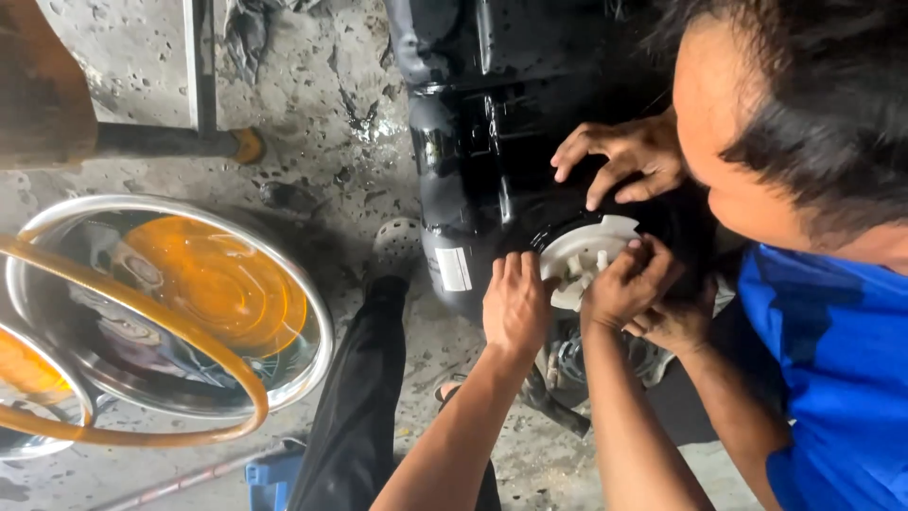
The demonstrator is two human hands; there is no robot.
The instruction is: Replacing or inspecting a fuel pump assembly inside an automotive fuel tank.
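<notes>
A white round plastic fitting (596,248) sits in the top of a black glossy tank (463,151). My right hand (629,284) pinches the fitting's right edge with bent fingers. Beside the fitting's left edge, my left hand (515,303) lies flat on the tank with its fingers together; its thumb is hidden. A co-worker in a blue shirt (832,378) leans in from the right. One of that person's hands (619,156) rests on the tank just above the fitting, and the other (676,324) is tucked under my right hand.
At the left stands a shiny steel bowl (312,312) with orange liquid, and a yellow hose (142,310) curves over it. A black trouser leg (364,397) and sandal (395,241) lie on the stained concrete floor (303,104). A blue box (270,481) is at the bottom.
</notes>
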